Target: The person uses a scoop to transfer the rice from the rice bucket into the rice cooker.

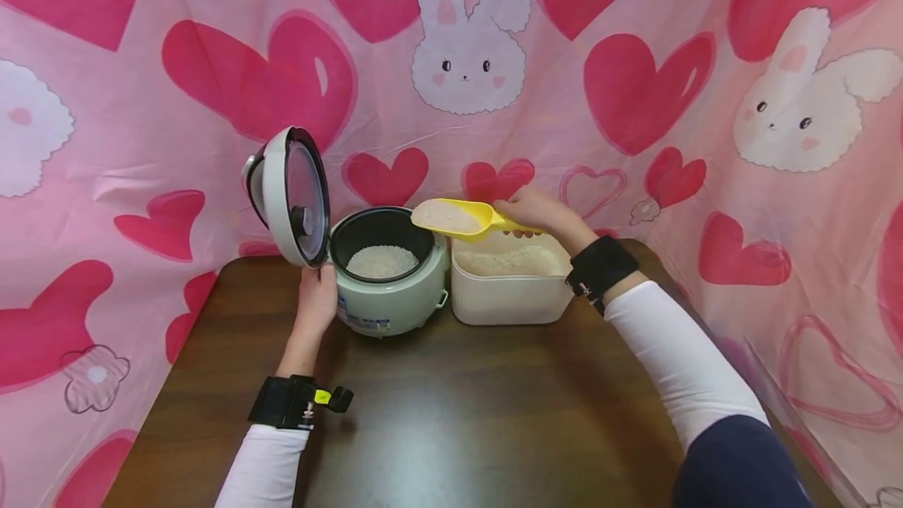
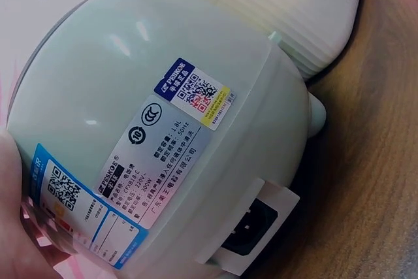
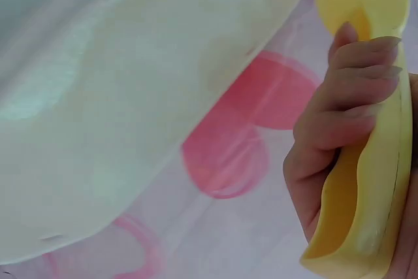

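A pale green rice cooker (image 1: 391, 306) stands with its lid (image 1: 309, 198) raised to the left and white rice (image 1: 382, 262) in its dark inner pot. My left hand (image 1: 317, 296) grips the cooker's side just below the lid hinge; some of its fingers are hidden. In the left wrist view, that hand (image 2: 19, 227) lies against the labelled cooker body (image 2: 196, 44). My right hand (image 1: 532, 212) holds a yellow scoop (image 1: 487, 218) by its handle. The scoop, loaded with rice, is above the gap between the pot and a cream bin (image 1: 511, 300). In the right wrist view, fingers (image 3: 346, 106) curl round the handle.
More rice (image 1: 518, 261) lies in the cream bin, close beside the cooker on its right. Both stand towards the back of a dark wooden table (image 1: 451, 406). A pink cloth (image 1: 381, 124) with hearts and rabbits hangs behind and at both sides.
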